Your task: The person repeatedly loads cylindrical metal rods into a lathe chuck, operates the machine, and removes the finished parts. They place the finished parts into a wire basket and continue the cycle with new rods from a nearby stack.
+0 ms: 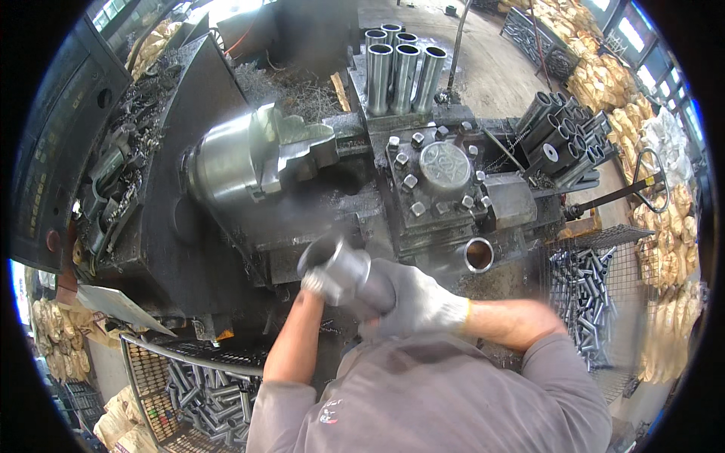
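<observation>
Two baskets [141, 383], left and right, hold short pipes [215, 402]; the left hand [318, 285] and right hand [425, 296] clasp a blurred tube [350, 273], mouth far left, axis slanting near right.

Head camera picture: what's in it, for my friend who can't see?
A person's gloved left hand and right hand hold a blurry metal pipe by a big machine. Six shiny pipes stand beyond, and wire baskets hold more.

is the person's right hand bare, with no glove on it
No, the person's right hand wears a white fabric glove with a thin yellow edge at the wrist.
</observation>
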The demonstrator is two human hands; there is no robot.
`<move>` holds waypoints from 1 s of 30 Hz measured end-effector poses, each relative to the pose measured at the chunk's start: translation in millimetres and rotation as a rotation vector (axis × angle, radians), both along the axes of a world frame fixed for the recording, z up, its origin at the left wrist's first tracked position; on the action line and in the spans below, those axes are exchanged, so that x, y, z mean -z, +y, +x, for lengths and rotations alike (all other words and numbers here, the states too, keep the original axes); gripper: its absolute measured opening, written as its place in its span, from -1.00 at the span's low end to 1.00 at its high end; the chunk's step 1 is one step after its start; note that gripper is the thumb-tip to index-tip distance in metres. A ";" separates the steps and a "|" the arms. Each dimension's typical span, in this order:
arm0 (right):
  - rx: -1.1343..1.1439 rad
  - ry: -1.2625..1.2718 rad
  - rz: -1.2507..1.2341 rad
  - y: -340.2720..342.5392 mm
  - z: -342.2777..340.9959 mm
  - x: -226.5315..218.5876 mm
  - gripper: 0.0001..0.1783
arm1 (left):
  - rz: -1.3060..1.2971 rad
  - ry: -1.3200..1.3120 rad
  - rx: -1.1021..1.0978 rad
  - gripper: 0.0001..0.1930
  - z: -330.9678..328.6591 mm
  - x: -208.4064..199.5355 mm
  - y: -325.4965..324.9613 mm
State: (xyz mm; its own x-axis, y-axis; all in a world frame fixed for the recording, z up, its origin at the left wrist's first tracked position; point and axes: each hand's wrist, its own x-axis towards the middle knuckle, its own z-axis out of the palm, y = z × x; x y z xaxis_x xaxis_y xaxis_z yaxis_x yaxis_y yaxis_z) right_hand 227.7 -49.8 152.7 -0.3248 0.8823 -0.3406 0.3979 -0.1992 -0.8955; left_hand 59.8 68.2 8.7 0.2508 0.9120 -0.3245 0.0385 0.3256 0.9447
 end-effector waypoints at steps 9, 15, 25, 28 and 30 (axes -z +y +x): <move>-0.343 -1.149 0.912 218.4 90.2 -80.7 -0.38 | 0.530 0.306 -0.281 -0.65 -32.6 34.0 -2.3; -0.526 -0.996 0.507 306.3 102.7 14.9 -0.44 | -0.078 0.379 -0.516 -0.57 -135.1 146.1 -141.0; -0.565 -0.732 0.377 317.2 67.8 30.4 -0.45 | -0.060 -0.186 -1.410 -0.48 -233.7 126.7 -160.9; -0.763 -1.049 0.058 329.6 84.3 20.8 -0.39 | -0.021 -0.269 -1.520 -0.36 -243.4 88.4 -154.1; -0.734 -0.875 0.116 324.8 71.4 21.8 -0.44 | -0.134 -0.412 -1.491 -0.32 -265.0 81.2 -152.8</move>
